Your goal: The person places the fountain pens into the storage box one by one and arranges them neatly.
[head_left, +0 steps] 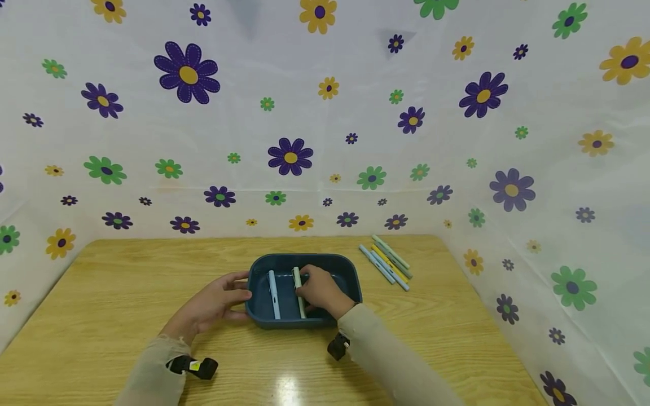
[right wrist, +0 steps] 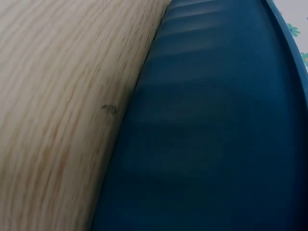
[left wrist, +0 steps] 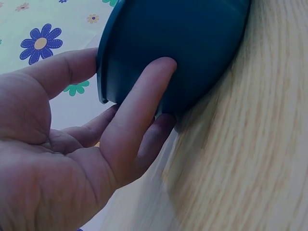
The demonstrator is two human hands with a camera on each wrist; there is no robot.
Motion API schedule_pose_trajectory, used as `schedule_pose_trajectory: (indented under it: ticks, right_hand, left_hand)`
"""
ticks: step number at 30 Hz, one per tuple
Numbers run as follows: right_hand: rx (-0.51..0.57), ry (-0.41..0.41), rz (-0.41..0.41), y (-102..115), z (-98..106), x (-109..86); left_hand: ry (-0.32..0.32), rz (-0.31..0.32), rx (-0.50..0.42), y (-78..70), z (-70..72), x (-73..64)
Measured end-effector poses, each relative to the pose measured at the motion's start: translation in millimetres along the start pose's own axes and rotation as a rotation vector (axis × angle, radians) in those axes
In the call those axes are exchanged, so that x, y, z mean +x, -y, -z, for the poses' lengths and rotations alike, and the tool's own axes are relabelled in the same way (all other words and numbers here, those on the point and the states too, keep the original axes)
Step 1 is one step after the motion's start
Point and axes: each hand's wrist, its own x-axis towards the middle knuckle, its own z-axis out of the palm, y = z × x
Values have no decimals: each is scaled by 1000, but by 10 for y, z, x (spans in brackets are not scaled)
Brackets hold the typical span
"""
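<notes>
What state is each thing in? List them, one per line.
Tray: upright, two pens inside.
Pale blue pen: lying in the tray, untouched.
Pale green pen: in the tray, pinched.
Loose pens: clustered on the table.
Left hand: touching the tray's left side.
Right hand: pinching the pale green pen.

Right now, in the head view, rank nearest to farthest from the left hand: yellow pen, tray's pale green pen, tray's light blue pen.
1. Light blue pen: inside tray, left.
2. Pale green pen: mid-tray, held by right hand.
3. Yellow pen: on table, right of tray.
</notes>
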Motion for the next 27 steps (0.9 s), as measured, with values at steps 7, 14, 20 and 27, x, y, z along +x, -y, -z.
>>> schedule_pose_trajectory:
  ticks: [7,14,20,27]
  right_hand:
    - [30,41,-21,60,-74,46]
    - [5,61,-22,126,-169,84]
    - [18,69,-39,170,-160,44]
    - [14,97,56,242,95,-133]
  left_hand:
    - [-4,1,3,12,13,24]
    - [-10,7,0,16,15,22]
    - [-6,7,6,-1,5,14]
    - [11,1,14,-6,12,7]
